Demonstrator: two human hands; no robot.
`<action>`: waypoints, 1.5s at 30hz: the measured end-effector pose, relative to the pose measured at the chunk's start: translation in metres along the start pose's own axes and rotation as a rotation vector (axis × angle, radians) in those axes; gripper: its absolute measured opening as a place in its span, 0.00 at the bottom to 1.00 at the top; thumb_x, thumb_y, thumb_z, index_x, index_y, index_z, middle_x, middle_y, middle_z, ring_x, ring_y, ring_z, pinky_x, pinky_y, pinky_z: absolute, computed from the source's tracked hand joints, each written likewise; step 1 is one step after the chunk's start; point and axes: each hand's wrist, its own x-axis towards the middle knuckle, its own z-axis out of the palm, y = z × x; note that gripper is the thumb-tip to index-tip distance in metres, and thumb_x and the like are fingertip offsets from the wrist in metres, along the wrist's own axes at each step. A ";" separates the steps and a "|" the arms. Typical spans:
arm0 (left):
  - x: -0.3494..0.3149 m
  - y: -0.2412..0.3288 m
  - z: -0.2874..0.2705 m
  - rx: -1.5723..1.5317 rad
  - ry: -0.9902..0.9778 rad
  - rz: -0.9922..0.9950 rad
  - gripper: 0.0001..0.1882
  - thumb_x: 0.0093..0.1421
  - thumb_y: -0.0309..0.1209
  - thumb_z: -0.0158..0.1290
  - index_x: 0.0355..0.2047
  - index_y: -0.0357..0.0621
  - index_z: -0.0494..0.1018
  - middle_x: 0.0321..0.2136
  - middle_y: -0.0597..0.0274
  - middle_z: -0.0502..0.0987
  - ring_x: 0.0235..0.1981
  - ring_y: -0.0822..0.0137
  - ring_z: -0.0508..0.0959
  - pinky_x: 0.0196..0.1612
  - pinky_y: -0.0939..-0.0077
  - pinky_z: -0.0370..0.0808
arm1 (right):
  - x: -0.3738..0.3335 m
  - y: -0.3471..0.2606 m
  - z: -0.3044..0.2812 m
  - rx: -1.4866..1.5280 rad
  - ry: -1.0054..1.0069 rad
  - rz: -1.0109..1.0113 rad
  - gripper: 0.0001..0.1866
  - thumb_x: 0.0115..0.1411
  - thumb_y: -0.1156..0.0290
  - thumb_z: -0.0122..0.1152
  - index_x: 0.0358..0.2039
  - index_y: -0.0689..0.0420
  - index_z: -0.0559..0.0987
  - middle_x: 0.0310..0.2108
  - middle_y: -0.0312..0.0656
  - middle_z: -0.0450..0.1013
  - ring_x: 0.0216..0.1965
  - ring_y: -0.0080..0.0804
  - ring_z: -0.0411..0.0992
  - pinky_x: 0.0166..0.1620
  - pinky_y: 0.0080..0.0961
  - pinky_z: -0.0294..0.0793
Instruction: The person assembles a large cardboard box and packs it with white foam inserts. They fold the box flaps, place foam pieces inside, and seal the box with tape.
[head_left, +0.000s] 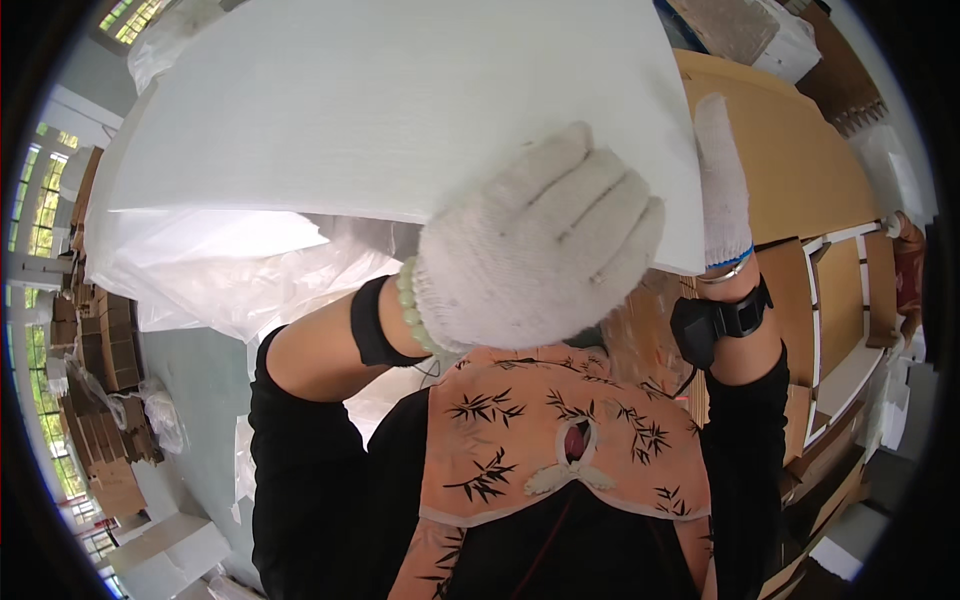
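A large white panel (400, 110), its surface smooth like foam sheet, spreads across the top and middle of the head view. On its near right part lies my left hand (540, 240) in a white knitted glove, palm down, fingers stretched out. My right hand (722, 180), gloved too, stands upright along the panel's right edge with straight fingers; part of it faces away from view. Neither hand appears to hold a loose item. Clear plastic film (270, 270) hangs in folds below the panel's near left edge.
At the right is a brown cardboard sheet (790, 140), with cardboard pieces and white strips (840, 300) nearer me. Stacks of flattened cardboard (105, 340) stand at the far left by the windows. A pale box (170, 555) sits on the floor at lower left.
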 end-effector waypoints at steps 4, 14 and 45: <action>0.040 0.037 0.041 -0.287 0.026 0.068 0.20 0.39 0.31 0.56 0.36 0.44 0.78 0.39 0.61 0.78 0.43 0.62 0.79 0.53 0.65 0.75 | -0.045 -0.039 -0.042 0.045 0.103 -0.140 0.26 0.66 0.58 0.56 0.56 0.65 0.71 0.51 0.53 0.74 0.49 0.41 0.76 0.52 0.36 0.78; 0.174 0.166 0.186 -0.854 -0.005 0.507 0.18 0.53 0.35 0.59 0.44 0.43 0.76 0.45 0.54 0.78 0.48 0.56 0.78 0.59 0.58 0.73 | -0.383 -0.132 -0.208 -0.029 1.092 -0.961 0.22 0.67 0.68 0.54 0.57 0.67 0.69 0.51 0.52 0.72 0.50 0.44 0.75 0.53 0.42 0.79; 0.365 0.260 0.415 -0.872 -0.971 0.921 0.24 0.52 0.48 0.61 0.42 0.42 0.74 0.32 0.56 0.79 0.37 0.52 0.76 0.43 0.61 0.75 | -0.377 -0.261 -0.421 -1.658 0.355 1.308 0.53 0.47 0.65 0.68 0.73 0.42 0.51 0.51 0.51 0.75 0.50 0.48 0.76 0.48 0.42 0.76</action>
